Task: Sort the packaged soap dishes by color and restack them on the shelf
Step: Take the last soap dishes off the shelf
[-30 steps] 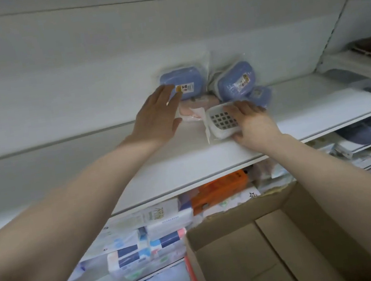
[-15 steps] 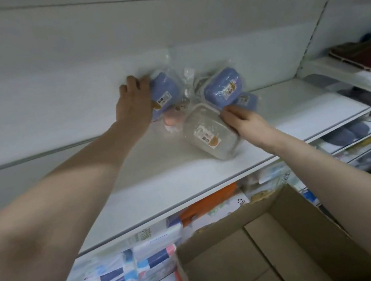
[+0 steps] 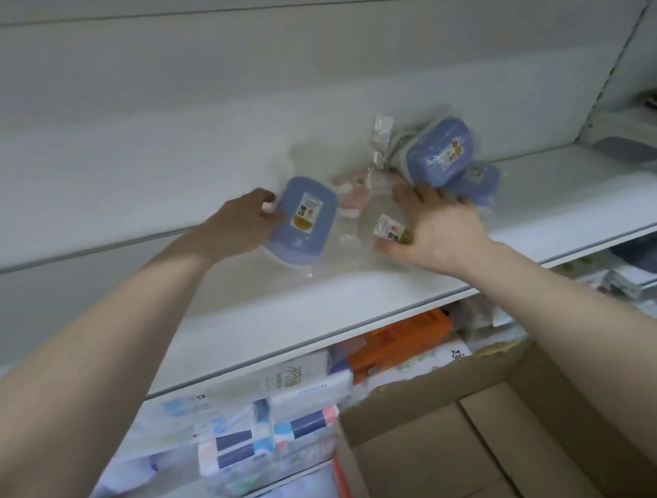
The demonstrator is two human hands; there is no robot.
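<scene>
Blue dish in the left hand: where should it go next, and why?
Probably carry it right, to the two blue dishes stacked at the back of the shelf. The left hand grips the blue dish apart from them, with a pink dish between.

My left hand (image 3: 244, 223) has pulled its blue soap dish (image 3: 300, 222) away from the back wall — it's tilted now, label facing me. My right hand (image 3: 439, 228) has spread over the clear soap dish (image 3: 379, 228) — a second ago it gripped one edge.
</scene>
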